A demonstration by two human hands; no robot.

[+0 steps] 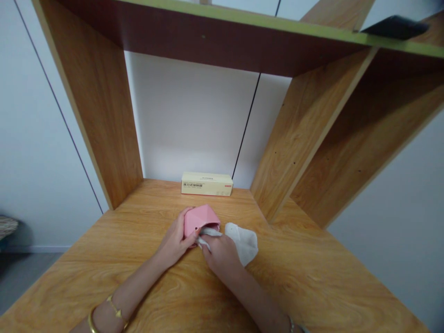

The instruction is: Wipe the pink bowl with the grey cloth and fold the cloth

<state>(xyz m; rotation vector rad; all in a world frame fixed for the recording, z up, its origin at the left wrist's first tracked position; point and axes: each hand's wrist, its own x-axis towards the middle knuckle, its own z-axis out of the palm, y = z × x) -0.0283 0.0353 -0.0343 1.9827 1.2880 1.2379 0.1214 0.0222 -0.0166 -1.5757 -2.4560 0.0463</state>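
Gold bracelets (119,313) circle the left forearm (140,284). Nearer than the cream box (207,185), the left hand (178,238) grips a pink container (202,216); the right hand (222,256) pinches white cloth (210,232) at its opening (215,226). Hard pushing could twist the container from a slack left grip.

Head view looks forward, down onto the tabletop (305,277).

A big brown wood desk (312,282) with wavy lines. Above it, a long shelf (215,37), dark red underneath, with a yellow-green edge. Tall wood boards (95,101) on both sides. Behind, a white wall (194,111) with thin black lines (247,125). Grey floor (26,273) low on the left. Soft light, darker under the shelf.
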